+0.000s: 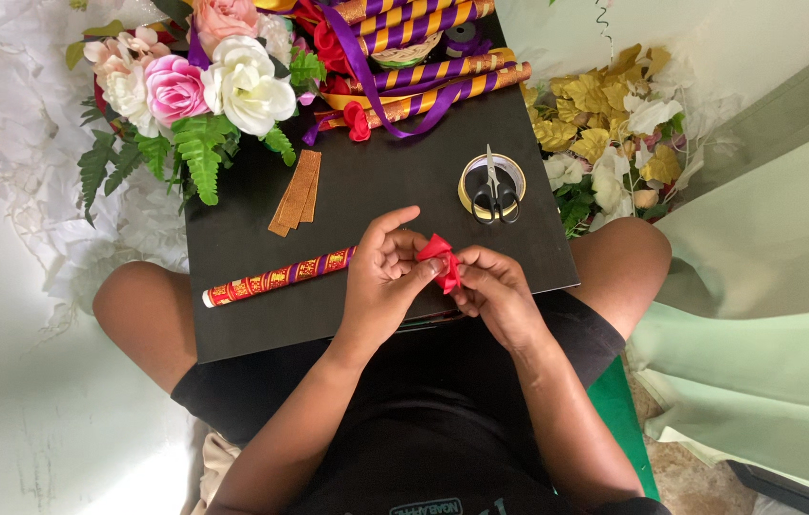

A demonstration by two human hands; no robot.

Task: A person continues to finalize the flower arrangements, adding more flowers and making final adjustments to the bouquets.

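Left hand [381, 277] and right hand [495, 291] both pinching a small red ribbon piece [443, 259] between fingertips, just above the black board [252, 238] on the lap. It looks light, soft and slippery, best held at its folded edges. A red patterned stick [271, 279] lies left, scissors [493, 195] beyond.

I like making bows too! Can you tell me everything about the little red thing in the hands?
The red ribbon piece is small, bright and looks like soft satin cloth. It is folded and pinched into a loose flower or bow shape with a few bent loops. The left hand and the right hand both grip it with their fingertips, just above the black board on the person's lap. Nothing else touches it.
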